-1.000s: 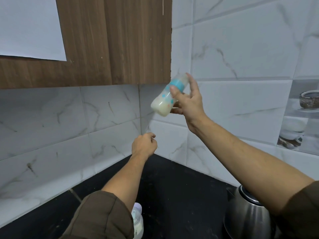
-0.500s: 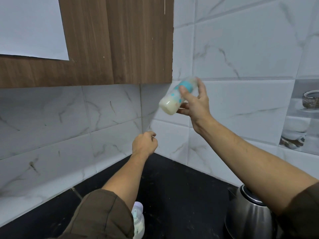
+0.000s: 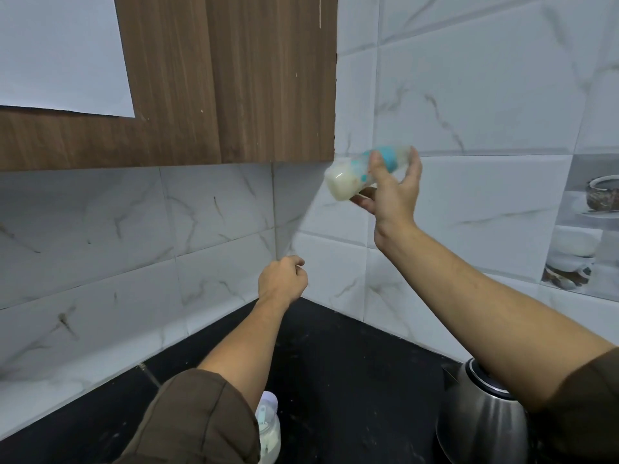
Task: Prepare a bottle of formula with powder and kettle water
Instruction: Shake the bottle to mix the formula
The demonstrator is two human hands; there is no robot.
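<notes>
A white marble-look tiled wall [image 3: 469,95] fills the head view, meeting in a corner at frame centre. A wood-grain cabinet [image 3: 234,78] with a white paper sheet [image 3: 60,51] on it hangs in the upper left, and a black countertop [image 3: 351,380] runs along the bottom.

Just right of centre in the upper half, the right hand [image 3: 395,195] is raised in front of the wall and grips the bottle [image 3: 348,179]. The thumb lies across the near side and the fingers wrap behind. The bottle lies close to level, its base to the left and its teal collar towards the palm, with milky liquid pooled at the base end. It is blurred.

A second ago the bottle sat more steeply, collar up and base down. Now it has swung flatter and moved slightly to the right in the frame. Together with the blur, that reads as a shaking stroke: powder and water are already inside and being mixed, so the task looks near its end.

The left hand [image 3: 283,279] is at frame centre, below and left of the bottle, clenched in a fist with nothing in it. It has hardly moved over the same second.

The steel kettle [image 3: 479,426] stands on the countertop at the lower right, partly behind the right forearm. At the bottom centre a white powder jar [image 3: 269,426] peeks out from behind the left sleeve. Neither is being touched.
</notes>
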